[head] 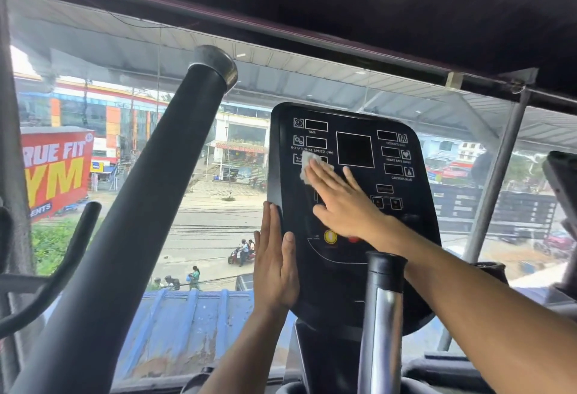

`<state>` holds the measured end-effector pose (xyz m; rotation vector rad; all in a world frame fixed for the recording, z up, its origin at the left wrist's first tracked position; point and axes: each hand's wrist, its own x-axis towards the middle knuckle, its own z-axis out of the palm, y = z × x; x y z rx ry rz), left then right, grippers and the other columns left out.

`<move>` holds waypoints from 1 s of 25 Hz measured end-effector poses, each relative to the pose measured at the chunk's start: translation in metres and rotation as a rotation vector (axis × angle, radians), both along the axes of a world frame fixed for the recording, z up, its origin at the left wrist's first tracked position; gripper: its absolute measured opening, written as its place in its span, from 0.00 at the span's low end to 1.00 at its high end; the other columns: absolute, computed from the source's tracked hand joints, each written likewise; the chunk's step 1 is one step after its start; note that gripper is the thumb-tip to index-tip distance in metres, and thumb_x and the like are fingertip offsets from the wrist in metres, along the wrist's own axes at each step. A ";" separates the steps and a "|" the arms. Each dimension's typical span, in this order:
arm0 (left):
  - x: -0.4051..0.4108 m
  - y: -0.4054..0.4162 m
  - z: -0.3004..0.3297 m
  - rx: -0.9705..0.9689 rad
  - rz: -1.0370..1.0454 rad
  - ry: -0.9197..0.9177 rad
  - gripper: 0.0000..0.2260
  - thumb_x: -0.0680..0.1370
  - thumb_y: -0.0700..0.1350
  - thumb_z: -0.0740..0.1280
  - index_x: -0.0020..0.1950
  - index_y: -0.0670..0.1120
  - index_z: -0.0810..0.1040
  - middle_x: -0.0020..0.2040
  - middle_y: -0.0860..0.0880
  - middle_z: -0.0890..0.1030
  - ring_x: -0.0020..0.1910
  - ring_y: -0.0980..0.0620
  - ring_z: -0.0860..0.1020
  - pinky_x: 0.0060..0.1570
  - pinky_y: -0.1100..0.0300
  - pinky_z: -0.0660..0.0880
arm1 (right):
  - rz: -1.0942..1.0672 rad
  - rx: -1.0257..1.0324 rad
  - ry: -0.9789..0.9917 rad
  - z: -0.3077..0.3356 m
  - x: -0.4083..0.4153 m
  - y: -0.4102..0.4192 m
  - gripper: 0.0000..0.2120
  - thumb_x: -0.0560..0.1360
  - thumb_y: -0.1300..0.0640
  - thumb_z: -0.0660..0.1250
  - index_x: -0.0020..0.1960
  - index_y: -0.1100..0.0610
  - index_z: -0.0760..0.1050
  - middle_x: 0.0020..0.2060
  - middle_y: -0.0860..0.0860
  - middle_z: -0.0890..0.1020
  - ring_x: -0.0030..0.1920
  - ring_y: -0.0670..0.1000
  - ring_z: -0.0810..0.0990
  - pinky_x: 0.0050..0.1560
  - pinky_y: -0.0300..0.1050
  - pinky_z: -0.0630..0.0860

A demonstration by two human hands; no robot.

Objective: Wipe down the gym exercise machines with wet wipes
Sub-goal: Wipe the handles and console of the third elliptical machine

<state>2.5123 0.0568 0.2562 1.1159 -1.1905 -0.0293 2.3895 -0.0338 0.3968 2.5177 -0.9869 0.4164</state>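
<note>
The job looks to be in its middle on this machine: the right hand (340,203) lies flat with straight fingers on the black console (352,268), pressing a white wet wipe (310,166) against the console's upper left, over the row of small readout windows. Its grip is released, a pressing palm and no clench. The left hand (276,265) is likewise flat and released, braced against the console's left edge to steady it. The console's right side, its lower buttons and yellow knob (330,236) appear still to be covered, though glare makes it hard to tell what is already wiped. Left of the console, the big padded handle (150,206) and the chrome post (382,315) below the console likely remain.
</note>
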 end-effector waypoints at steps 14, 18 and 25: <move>0.000 -0.002 -0.002 -0.021 0.007 0.034 0.29 0.85 0.61 0.44 0.85 0.54 0.53 0.84 0.64 0.52 0.82 0.64 0.50 0.82 0.43 0.55 | -0.087 -0.008 -0.172 -0.021 -0.018 0.002 0.37 0.79 0.49 0.51 0.83 0.50 0.38 0.81 0.45 0.37 0.80 0.44 0.36 0.79 0.62 0.39; 0.002 -0.004 -0.004 -0.023 0.002 0.041 0.28 0.85 0.61 0.44 0.85 0.53 0.54 0.83 0.65 0.52 0.82 0.64 0.50 0.82 0.43 0.55 | 0.107 -0.008 -0.115 -0.038 0.011 0.023 0.39 0.78 0.50 0.55 0.83 0.50 0.38 0.82 0.45 0.38 0.80 0.46 0.34 0.79 0.59 0.32; 0.002 -0.005 -0.001 -0.014 0.004 0.031 0.29 0.85 0.60 0.43 0.85 0.53 0.54 0.84 0.61 0.52 0.82 0.65 0.49 0.82 0.45 0.53 | -0.270 -0.022 -0.390 -0.014 -0.025 -0.025 0.34 0.80 0.44 0.47 0.83 0.50 0.42 0.83 0.48 0.41 0.82 0.50 0.41 0.78 0.69 0.41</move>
